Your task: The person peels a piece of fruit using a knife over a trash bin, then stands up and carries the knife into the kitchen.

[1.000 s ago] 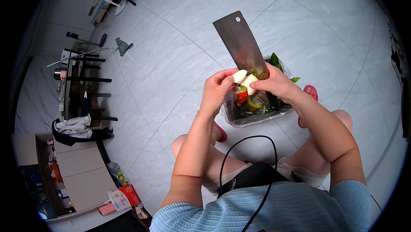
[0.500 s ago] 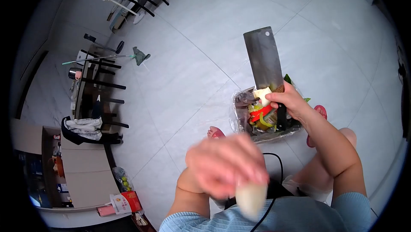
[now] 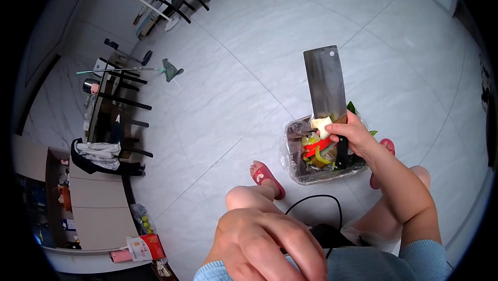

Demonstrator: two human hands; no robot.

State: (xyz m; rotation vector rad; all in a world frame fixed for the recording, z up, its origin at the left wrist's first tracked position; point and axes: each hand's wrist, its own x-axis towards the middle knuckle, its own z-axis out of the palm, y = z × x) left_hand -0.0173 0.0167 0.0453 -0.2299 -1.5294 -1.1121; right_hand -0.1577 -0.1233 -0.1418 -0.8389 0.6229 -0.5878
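Observation:
My right hand grips a cleaver, its broad blade pointing away from me. The thumb of that hand also presses a pale, whitish chunk of food near the base of the blade. Below them sits a bin lined with a clear plastic bag, holding red scraps and green and yellow peelings. Close to the camera, at the bottom edge, my left hand has its fingers curled in. Its fingertips and anything between them are hidden from view.
My feet, in red slippers, stand either side of the bin. A black cable loops near my knees. Along the left are chairs, a green-headed mop, cabinets and a red-and-white bag.
My left hand has come nearer the camera and lower; the pale piece seen in its fingers before is now out of sight. In view, the cleaver and bin sit slightly lower.

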